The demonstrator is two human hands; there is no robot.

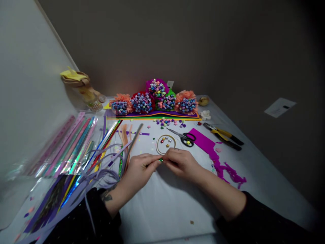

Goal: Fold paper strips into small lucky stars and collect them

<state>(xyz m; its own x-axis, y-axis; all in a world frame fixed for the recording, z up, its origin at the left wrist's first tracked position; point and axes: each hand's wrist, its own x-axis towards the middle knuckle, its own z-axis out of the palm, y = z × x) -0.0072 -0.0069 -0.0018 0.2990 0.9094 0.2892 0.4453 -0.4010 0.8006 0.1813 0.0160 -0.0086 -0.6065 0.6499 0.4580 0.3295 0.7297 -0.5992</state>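
In the middle of the table, my left hand point(142, 168) and my right hand point(181, 163) meet at the fingertips. Both pinch a tiny shiny green paper piece point(160, 159), mostly hidden by the fingers; it looks like a small folded star. Just beyond them lies a gold ring point(156, 144) with several small metallic paper stars point(167, 146) inside it. Scissors point(181, 136) with black handles rest to the right of the ring, blades half crossed toward the upper left. Behind, a loose heap of pastel paper stars point(166, 122) is scattered.
Paper strips point(101, 169) and clear packs of strips point(63, 145) cover the left side. Star bouquets point(142, 102) line the back on coloured sheets. To the right are a magenta sheet point(202, 140), torn magenta scraps point(233, 173) and yellow-black pliers point(223, 135).
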